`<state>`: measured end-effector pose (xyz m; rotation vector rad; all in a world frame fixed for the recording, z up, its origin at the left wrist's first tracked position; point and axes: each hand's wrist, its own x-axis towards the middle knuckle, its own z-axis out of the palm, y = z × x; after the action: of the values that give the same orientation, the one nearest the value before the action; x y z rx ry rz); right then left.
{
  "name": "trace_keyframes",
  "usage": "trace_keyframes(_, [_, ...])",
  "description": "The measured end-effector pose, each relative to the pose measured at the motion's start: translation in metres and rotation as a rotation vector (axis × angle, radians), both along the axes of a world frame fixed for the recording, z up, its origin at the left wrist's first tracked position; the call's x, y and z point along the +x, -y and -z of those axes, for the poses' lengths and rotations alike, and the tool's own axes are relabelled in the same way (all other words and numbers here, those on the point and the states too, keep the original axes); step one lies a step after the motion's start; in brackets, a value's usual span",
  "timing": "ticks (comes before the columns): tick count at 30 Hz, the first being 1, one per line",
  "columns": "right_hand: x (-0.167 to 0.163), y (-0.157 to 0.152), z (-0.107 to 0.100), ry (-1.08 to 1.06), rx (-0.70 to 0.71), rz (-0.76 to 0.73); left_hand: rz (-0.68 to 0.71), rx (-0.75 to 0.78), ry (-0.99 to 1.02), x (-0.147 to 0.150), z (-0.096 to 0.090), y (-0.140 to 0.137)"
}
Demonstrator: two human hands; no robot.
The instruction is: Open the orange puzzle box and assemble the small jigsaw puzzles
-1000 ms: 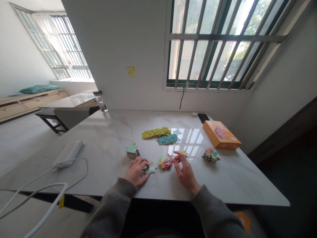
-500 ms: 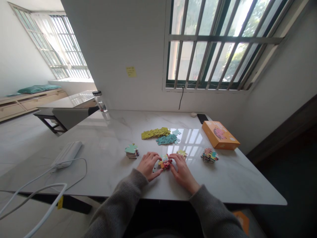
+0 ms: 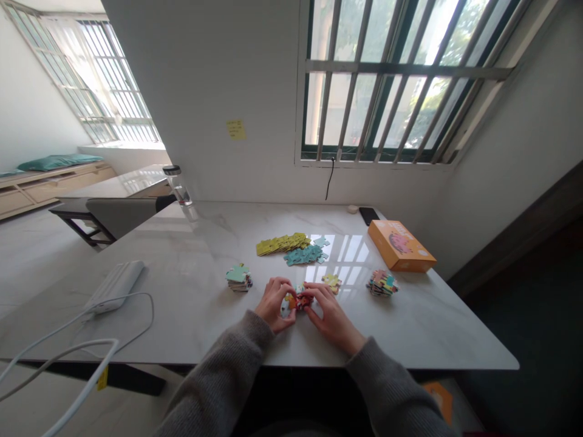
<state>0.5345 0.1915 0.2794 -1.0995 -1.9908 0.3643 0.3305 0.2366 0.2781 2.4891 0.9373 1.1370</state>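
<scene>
left hand (image 3: 276, 304) and right hand (image 3: 334, 314) – facing, just beside each other; fingers (image 3: 279, 283) curled, thumbs (image 3: 288, 321) inward – sleeved forearms (image 3: 223, 370) converging from the near side.

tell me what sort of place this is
Probably a study or activity room, perhaps in a home: a marble-patterned table holds puzzle pieces and an orange box, a barred window is set above it, and a teal cushion lies on a wooden bench.
</scene>
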Motion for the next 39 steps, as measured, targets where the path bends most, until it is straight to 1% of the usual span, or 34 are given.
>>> trace_keyframes(7, [0.008,-0.005,0.004,0.075,0.052,-0.055,0.039,-0.028,0.065,0.000,-0.004,0.002])
trace_keyframes(9, [0.015,-0.008,0.004,0.095,0.071,-0.011,0.037,-0.031,0.069,-0.002,-0.004,0.002])
trace_keyframes(14, [0.053,-0.021,0.007,0.157,0.065,0.211,-0.023,-0.001,0.035,-0.003,0.001,-0.003])
trace_keyframes(17, [0.075,-0.025,0.011,0.220,0.056,0.252,-0.047,-0.006,-0.003,-0.003,0.004,-0.005])
trace_keyframes(19, [0.083,-0.026,0.014,0.254,0.051,0.263,-0.051,-0.013,-0.023,-0.002,0.006,-0.006])
trace_keyframes(23, [0.085,-0.027,0.017,0.322,0.030,0.300,-0.059,-0.032,-0.045,-0.002,0.006,-0.007])
trace_keyframes(27, [0.084,-0.027,0.020,0.404,-0.003,0.341,-0.026,-0.068,-0.045,-0.003,0.006,-0.008])
trace_keyframes(30, [0.083,-0.025,0.018,0.422,0.014,0.358,0.006,-0.088,-0.063,-0.003,0.006,-0.008])
trace_keyframes(33, [0.073,-0.020,0.012,0.373,0.073,0.312,0.025,-0.097,-0.105,-0.003,0.006,-0.008])
trace_keyframes(37, [0.047,-0.009,0.004,0.300,0.124,0.118,0.007,-0.090,-0.163,-0.002,0.006,-0.007])
trace_keyframes(39, [0.036,-0.005,0.002,0.290,0.126,0.067,-0.005,-0.086,-0.189,-0.001,0.006,-0.006])
